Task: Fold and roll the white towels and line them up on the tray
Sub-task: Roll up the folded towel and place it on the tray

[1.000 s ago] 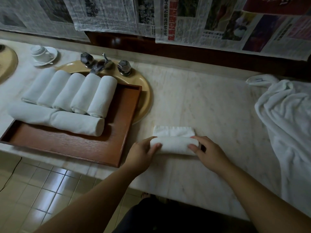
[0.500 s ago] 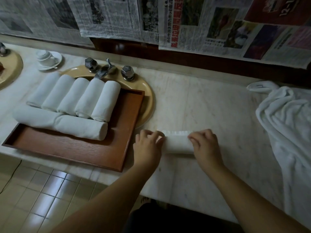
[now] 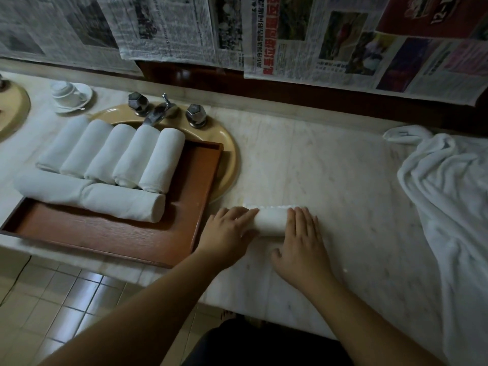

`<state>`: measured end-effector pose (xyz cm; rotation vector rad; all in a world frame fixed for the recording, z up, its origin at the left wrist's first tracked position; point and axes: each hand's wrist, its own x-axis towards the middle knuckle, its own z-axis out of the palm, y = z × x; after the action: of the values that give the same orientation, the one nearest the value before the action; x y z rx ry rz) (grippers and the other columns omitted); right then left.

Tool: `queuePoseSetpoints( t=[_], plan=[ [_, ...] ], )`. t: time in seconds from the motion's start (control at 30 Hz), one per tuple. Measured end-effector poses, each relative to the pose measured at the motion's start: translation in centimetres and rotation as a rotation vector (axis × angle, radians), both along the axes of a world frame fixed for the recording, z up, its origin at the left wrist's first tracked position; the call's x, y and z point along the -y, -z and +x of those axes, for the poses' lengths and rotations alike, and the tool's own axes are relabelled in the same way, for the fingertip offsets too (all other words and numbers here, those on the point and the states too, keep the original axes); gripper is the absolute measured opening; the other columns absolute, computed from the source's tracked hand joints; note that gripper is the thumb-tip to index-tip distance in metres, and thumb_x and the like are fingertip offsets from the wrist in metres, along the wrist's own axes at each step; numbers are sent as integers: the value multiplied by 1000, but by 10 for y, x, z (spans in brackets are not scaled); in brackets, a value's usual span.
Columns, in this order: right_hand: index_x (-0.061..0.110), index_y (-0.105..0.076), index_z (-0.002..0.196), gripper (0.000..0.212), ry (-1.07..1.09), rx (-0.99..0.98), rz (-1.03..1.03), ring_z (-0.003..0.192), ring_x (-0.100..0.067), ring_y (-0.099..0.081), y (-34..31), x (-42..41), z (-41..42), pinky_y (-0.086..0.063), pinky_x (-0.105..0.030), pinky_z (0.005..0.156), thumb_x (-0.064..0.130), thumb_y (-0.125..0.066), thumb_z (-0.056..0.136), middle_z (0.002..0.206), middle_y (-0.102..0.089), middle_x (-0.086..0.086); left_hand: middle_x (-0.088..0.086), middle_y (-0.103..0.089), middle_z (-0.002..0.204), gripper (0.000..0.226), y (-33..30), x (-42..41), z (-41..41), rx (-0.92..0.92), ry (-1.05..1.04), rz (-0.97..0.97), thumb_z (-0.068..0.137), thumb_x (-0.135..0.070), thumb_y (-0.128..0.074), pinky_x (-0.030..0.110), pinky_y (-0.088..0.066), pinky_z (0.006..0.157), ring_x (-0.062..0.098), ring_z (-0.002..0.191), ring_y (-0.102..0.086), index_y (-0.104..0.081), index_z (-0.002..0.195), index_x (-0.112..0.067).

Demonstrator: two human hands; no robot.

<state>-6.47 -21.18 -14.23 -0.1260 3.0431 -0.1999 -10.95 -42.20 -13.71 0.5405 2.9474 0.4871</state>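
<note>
We have the small rolled towel (image 3: 269, 220) on the marble worktop (image 3: 343, 186), just to the right of the wooden tray (image 3: 105, 233). Both hands lie flat on it with straight fingers: our left hand (image 3: 228, 231) presses on its left end, our right hand (image 3: 303, 239) on its right end, and only the middle of the roll shows between them. Neither hand is curled around it.

We judge the towel light, soft and easy to squeeze, so the roll can open again if we let it go carelessly. It seems best to take it from above with fingers and thumb around the middle or near both ends, keeping the loose edge underneath.

On the tray there are five rolled towels (image 3: 113, 151) side by side, and two longer rolls (image 3: 89, 196) lie across in front of them; free wood shows at the right and the front. The tray rim stands between the roll and that place, so we must lift over it. The tray sits partly over a basin (image 3: 227, 154) with taps (image 3: 163, 112). A cup on a saucer (image 3: 70, 92) is far left, a loose white towel heap (image 3: 446, 194) at the right, well apart.
</note>
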Motion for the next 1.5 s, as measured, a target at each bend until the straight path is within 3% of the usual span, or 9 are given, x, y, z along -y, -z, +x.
queuePoseSetpoints(
  t=[0.27, 0.47, 0.7, 0.77, 0.93, 1.03, 1.17, 1.3, 1.5],
  plan=[
    [15, -28, 146, 87, -75, 182, 1, 140, -30, -30, -13, -19, -56, -1, -52, 128, 62, -55, 78, 141, -38, -5, -4, -51, 149, 57, -31, -1, -61, 386, 25, -140, 100, -72, -39, 49, -40, 108, 30, 135, -40, -42, 152, -47],
    [16, -37, 135, 70, -114, 251, 26, 136, -32, -37, -17, -23, -84, -10, -47, 127, 56, -59, 81, 135, -41, -6, 4, -43, 157, 61, -46, -6, -94, 574, 28, -212, 101, -70, -41, 53, -26, 120, 33, 147, -28, -44, 155, -41],
    [16, -39, 132, 60, -172, 267, 48, 124, -29, -41, -22, -29, -95, -34, -39, 106, 43, -63, 84, 134, -41, -7, 13, -44, 159, 64, -67, -15, -87, 601, 5, -234, 106, -64, -35, 41, -29, 115, 35, 146, -35, -35, 161, -33],
    [17, -39, 127, 55, -169, 261, 60, 122, -29, -42, -22, -29, -89, -37, -40, 102, 40, -64, 84, 131, -42, -7, 12, -46, 158, 63, -63, -19, -67, 571, -114, -77, 107, -59, -39, 39, -35, 113, 35, 143, -44, -34, 161, -28],
    [18, -43, 123, 58, -204, 222, 117, 119, -31, -48, -21, -17, -54, -41, -41, 97, 41, -72, 80, 128, -48, -7, 19, -51, 149, 96, -49, -48, 3, 601, -1020, 566, 94, -65, -62, 43, -50, 103, 37, 128, -56, -24, 156, -3],
    [17, -46, 127, 50, -221, 207, 63, 115, -31, -49, -12, -8, -21, -42, -41, 95, 30, -66, 83, 127, -48, -7, 9, -54, 120, 87, -48, -63, 20, 697, -1305, 950, 92, -57, -70, 43, -54, 98, 28, 109, -57, -34, 151, -4],
    [15, -50, 120, 46, -213, 107, -18, 97, -28, -54, -1, -4, 15, -50, -38, 81, 10, -68, 77, 115, -56, -9, 9, -61, 120, 85, -44, -56, 24, 652, -1385, 1111, 80, -47, -86, 45, -60, 86, 28, 104, -64, -45, 142, -7],
    [10, -47, 124, 77, -240, -21, -109, 82, -28, -57, -5, 1, 32, -55, -38, 67, -2, -79, 54, 103, -58, -11, 10, -66, 112, 65, -47, -39, 33, 554, -1360, 1216, 69, -30, -87, 44, -63, 83, 29, 97, -69, -61, 126, -15],
    [26, -11, 157, 99, -448, 40, -182, 110, -18, -45, -46, 25, 35, -48, -30, 94, 22, -76, 82, 133, -41, 0, 7, -65, 115, 42, -80, 3, 55, 395, -1296, 1355, 79, -22, -85, 41, -65, 75, 27, 99, -70, -65, 117, -28]
  ],
)
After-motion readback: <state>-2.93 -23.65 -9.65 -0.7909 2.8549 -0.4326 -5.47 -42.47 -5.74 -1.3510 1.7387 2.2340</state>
